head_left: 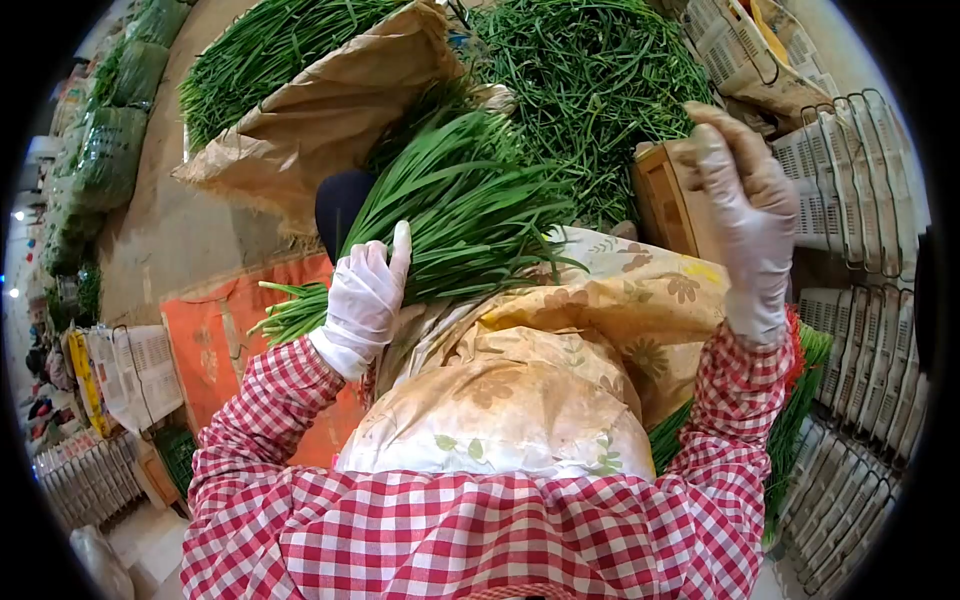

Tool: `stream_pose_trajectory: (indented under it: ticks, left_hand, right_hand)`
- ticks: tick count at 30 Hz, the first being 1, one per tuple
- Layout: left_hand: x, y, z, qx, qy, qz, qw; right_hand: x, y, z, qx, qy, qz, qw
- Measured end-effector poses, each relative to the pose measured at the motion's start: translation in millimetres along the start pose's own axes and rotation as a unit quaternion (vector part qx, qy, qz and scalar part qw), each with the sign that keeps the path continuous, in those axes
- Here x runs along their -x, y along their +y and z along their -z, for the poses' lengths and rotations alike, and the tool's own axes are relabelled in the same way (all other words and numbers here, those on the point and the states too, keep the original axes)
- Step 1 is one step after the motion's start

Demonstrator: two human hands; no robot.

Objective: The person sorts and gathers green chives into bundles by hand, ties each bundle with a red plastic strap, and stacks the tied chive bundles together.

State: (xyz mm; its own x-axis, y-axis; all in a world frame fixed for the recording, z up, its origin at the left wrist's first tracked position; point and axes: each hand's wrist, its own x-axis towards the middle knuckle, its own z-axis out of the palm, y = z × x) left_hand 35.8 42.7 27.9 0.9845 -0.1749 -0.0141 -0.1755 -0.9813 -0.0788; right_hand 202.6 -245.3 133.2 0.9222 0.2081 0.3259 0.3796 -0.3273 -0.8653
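My left hand (366,300), in a white glove, is closed round the stalks of a bunch of garlic chives (470,200). The bunch lies across my lap, its leaves fanning up and to the right and its pale cut ends (290,310) sticking out left of my wrist. My right hand (748,215) is raised at the right, its glove stained brown at the fingertips. Its fingers are bent but apart, with nothing visible between them. A stained floral apron (520,390) covers my lap below the bunch.
A heap of loose green leaves (590,90) lies ahead. Left of it, more chives (280,60) rest by a brown sheet (330,110). A wooden box (668,200) and stacked white crates (850,190) stand at the right; an orange mat (225,330) is at the left.
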Motion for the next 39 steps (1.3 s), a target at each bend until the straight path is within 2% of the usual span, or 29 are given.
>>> stream_pose_trajectory:
  ticks: [1,3,5,7,8,9,10,13,15,16,21,22,23,24,25,27,28,29,30,31,32,33,34,36,37,38,39]
  left_hand:
    - [-1.8,-0.9,5.5,0.046,-0.003,0.005,0.999]
    - [3.6,-6.1,15.0,0.071,-0.029,0.02,0.997]
    - [14.2,-10.6,24.9,0.073,0.018,0.0,0.997]
    - [24.5,-13.6,32.2,0.044,0.005,0.027,0.999]
    - [29.0,-15.3,35.2,0.029,-0.007,0.05,0.998]
    - [33.7,-16.9,37.2,0.015,-0.019,0.072,0.997]
    - [39.9,-20.3,34.8,-0.018,-0.057,0.094,0.994]
    - [54.6,-33.8,31.6,-0.022,-0.035,0.104,0.994]
    - [59.9,-43.3,33.0,-0.041,-0.027,0.12,0.992]
    - [59.5,-45.5,37.9,-0.025,-0.023,0.129,0.991]
    - [72.9,-50.2,38.6,0.033,-0.085,0.158,0.983]
    - [73.8,-48.7,39.4,0.034,-0.084,0.163,0.982]
    - [73.5,-47.9,40.2,0.017,-0.13,0.163,0.978]
    - [73.8,-47.6,40.0,0.002,-0.176,0.164,0.971]
    - [76.4,-47.4,38.5,0.007,-0.178,0.169,0.969]
    - [78.8,-48.4,36.2,-0.022,-0.181,0.139,0.973]
    - [78.2,-47.0,38.3,-0.034,-0.166,0.13,0.977]
    - [78.8,-46.4,37.6,-0.035,-0.158,0.117,0.98]
    - [79.7,-46.8,35.4,-0.017,-0.129,0.105,0.986]
    - [77.9,-46.9,33.8,0.003,-0.098,0.086,0.991]
    - [75.9,-44.3,33.9,0.004,-0.066,0.077,0.995]
    - [74.1,-42.4,34.3,-0.008,-0.081,0.07,0.994]
    - [76.3,-42.5,31.5,-0.022,-0.054,0.042,0.997]
    - [78.7,-35.9,29.5,-0.032,-0.026,0.006,0.999]
    - [78.2,-30.8,32.2,-0.034,-0.034,0.036,0.998]
    - [80.0,-26.8,33.6,-0.035,-0.043,0.067,0.996]
    - [83.1,-24.2,31.5,-0.03,-0.042,0.056,0.997]
  right_hand:
    - [4.3,-0.5,-9.1,0.007,-0.016,0.034,0.999]
    - [15.8,2.9,-25.4,0.046,-0.106,0.038,0.993]
    - [27.3,18.1,-44.3,0.091,-0.168,0.094,0.977]
    - [44.2,24.0,-61.6,0.131,-0.309,0.061,0.94]
    - [52.2,26.8,-72.7,0.096,-0.348,0.008,0.933]
    - [59.2,39.1,-81.5,0.097,-0.379,0.005,0.92]
    - [64.4,42.6,-86.1,0.131,-0.387,0.038,0.912]
    - [66.7,30.9,-96.6,0.187,-0.409,0.086,0.889]
    - [65.0,23.4,-109.3,0.286,-0.427,0.165,0.842]
    - [67.4,25.8,-116.1,0.276,-0.401,0.212,0.848]
    - [64.1,19.6,-115.9,0.237,-0.463,0.277,0.808]
    - [62.4,17.0,-110.8,0.103,-0.507,0.147,0.843]
    - [56.7,14.8,-105.4,-0.033,-0.532,0.009,0.846]
    - [41.5,8.4,-92.7,-0.121,-0.476,-0.072,0.868]
    - [27.4,1.5,-81.3,-0.206,-0.411,-0.155,0.874]
    - [5.5,2.8,-86.0,-0.12,-0.275,0.023,0.954]
    - [-1.4,0.1,-93.4,0.004,-0.256,0.133,0.957]
    - [-2.5,-8.1,-100.4,0.135,-0.227,0.237,0.935]
    - [5.5,-18.7,-110.2,0.18,-0.28,0.274,0.902]
    - [16.9,-29.4,-126.4,0.229,-0.331,0.301,0.864]
    - [33.3,-35.3,-146.9,0.179,-0.392,0.325,0.842]
    - [42.2,-46.8,-164.0,0.155,-0.461,0.349,0.801]
    - [57.6,-43.0,-192.6,0.214,-0.493,0.372,0.757]
    - [72.8,-28.4,-227.8,0.23,-0.499,0.396,0.736]
    - [72.5,-23.5,-232.8,0.251,-0.443,0.413,0.755]
    - [69.7,-15.4,-233.0,0.294,-0.52,0.362,0.716]
    - [57.9,-19.3,-222.9,0.331,-0.592,0.305,0.668]
